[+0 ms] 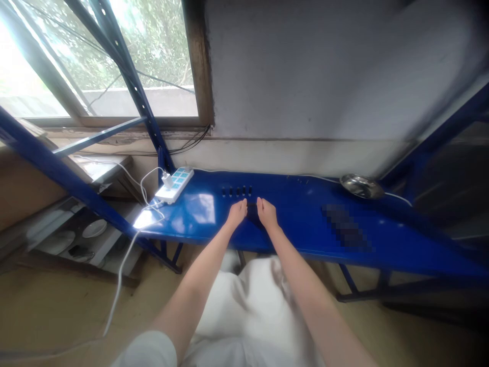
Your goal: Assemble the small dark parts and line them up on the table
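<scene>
Working left hand and right hand close together, just short of five small black cylinders on the blue table.
Head view: fingers curled in on both, can't tell what, if anything, they're clamped on. Looks like a two-handed handling step, so next move probably wants steady grips. Near edge's close to the wrists, power strip sits left, more room right.
</scene>
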The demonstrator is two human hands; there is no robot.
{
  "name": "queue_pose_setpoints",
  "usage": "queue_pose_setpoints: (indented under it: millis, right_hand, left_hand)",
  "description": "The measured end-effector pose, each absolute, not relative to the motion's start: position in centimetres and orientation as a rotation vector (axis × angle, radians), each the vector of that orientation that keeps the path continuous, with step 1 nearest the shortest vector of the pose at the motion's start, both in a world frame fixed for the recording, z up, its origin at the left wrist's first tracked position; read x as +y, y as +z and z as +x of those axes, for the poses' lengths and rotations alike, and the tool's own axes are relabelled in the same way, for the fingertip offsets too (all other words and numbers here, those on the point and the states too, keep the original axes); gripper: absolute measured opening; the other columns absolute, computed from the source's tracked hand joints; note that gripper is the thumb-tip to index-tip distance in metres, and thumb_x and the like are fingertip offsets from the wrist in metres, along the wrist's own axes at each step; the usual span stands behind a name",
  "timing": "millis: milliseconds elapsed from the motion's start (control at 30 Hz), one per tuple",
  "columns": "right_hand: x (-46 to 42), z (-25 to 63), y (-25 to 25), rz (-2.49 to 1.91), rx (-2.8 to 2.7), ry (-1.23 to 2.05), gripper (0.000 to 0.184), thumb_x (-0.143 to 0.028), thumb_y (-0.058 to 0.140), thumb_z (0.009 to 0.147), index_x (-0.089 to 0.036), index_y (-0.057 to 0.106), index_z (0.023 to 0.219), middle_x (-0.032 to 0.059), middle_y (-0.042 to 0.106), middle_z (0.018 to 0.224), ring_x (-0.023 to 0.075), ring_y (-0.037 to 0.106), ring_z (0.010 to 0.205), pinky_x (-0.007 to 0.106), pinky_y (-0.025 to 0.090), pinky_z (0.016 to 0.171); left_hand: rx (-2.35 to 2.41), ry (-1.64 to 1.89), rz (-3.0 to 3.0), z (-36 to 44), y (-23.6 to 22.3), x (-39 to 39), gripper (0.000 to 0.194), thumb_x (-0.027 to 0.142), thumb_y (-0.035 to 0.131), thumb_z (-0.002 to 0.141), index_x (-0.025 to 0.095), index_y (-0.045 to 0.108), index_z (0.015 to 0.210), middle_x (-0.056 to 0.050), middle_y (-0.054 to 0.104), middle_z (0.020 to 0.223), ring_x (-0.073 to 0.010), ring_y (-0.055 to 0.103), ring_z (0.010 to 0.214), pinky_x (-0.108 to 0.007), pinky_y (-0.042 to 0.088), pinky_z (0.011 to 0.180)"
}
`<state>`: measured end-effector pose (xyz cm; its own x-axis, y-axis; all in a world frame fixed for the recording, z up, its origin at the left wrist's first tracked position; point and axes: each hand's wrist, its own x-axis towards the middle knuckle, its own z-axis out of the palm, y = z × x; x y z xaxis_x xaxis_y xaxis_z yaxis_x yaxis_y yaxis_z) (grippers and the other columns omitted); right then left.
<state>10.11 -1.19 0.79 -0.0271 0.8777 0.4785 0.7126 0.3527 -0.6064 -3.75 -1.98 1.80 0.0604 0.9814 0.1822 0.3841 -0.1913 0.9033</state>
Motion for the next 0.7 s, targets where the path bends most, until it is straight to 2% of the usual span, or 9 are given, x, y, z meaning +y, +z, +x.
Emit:
queue_pose_setpoints:
  millis: [67,133,200,267,433,567,700]
  right_hand:
    - [-1.21,10.19,0.82,-1.416,-1.752,0.261,0.050,-0.050,0.016,0.090,-0.021,0.043,0.059,0.0031,0.050,0.058,0.0138,0.046,0.054,0.026,0.037,0.056]
    - [-1.21,10.30,0.85,-1.431,-1.692,0.273,0.049,-0.050,0.016,0.090,-0.021,0.043,0.060,0.0031,0.050,0.058,0.0139,0.046,0.054,0.026,0.037,0.056]
    - [-1.23,10.39,0.88,-1.436,-1.651,0.284,0.049,-0.051,0.016,0.090,-0.021,0.043,0.062,0.0028,0.050,0.059,0.0140,0.046,0.054,0.026,0.037,0.056]
    - [-1.27,10.42,0.93,-1.436,-1.651,0.296,0.049,-0.052,0.016,0.089,-0.022,0.042,0.062,0.0023,0.049,0.058,0.0139,0.046,0.054,0.026,0.037,0.056]
    - [-1.41,10.36,1.08,-1.448,-1.675,0.284,0.048,-0.054,0.018,0.089,-0.022,0.037,0.058,0.0015,0.047,0.057,0.0134,0.044,0.054,0.025,0.035,0.056]
    - [-1.45,10.39,1.10,-1.426,-1.660,0.298,0.047,-0.053,0.020,0.089,-0.022,0.037,0.057,0.0015,0.048,0.057,0.0130,0.044,0.053,0.025,0.035,0.055]
    - [-1.32,10.49,0.89,-1.409,-1.605,0.336,0.049,-0.055,0.022,0.088,-0.021,0.040,0.057,0.0009,0.048,0.055,0.0119,0.043,0.051,0.024,0.035,0.052]
  left_hand:
    - [1.360,1.114,1.626,-3.87,1.99,-2.05,0.053,0.054,0.029,0.085,0.015,0.054,0.058,-0.002,0.053,0.054,-0.0110,0.050,0.052,-0.025,0.042,0.061]
    - [1.312,1.135,1.586,-3.96,2.19,-2.17,0.047,0.053,0.036,0.083,0.014,0.062,0.078,-0.002,0.059,0.063,-0.0101,0.052,0.053,-0.024,0.044,0.061]
    - [1.249,1.153,1.566,-4.02,2.31,-2.26,0.043,0.049,0.047,0.080,0.017,0.059,0.107,-0.002,0.064,0.074,-0.0089,0.054,0.055,-0.024,0.045,0.062]
    - [1.198,1.154,1.577,-4.06,2.31,-2.25,0.047,0.044,0.054,0.077,0.021,0.054,0.118,-0.002,0.065,0.081,-0.0081,0.055,0.056,-0.024,0.047,0.063]
    - [1.225,1.157,1.571,-4.18,2.00,-1.92,0.035,0.039,0.051,0.079,0.015,0.065,0.100,-0.005,0.066,0.077,-0.0093,0.055,0.056,-0.026,0.048,0.063]
    - [1.249,1.184,1.566,-4.28,1.96,-1.93,0.037,0.046,0.048,0.080,0.014,0.066,0.090,-0.005,0.066,0.071,-0.0100,0.055,0.054,-0.026,0.047,0.061]
    - [1.283,1.239,1.546,-4.35,1.94,-2.05,0.046,0.052,0.044,0.080,0.013,0.065,0.066,-0.006,0.065,0.066,-0.0106,0.056,0.056,-0.027,0.046,0.066]
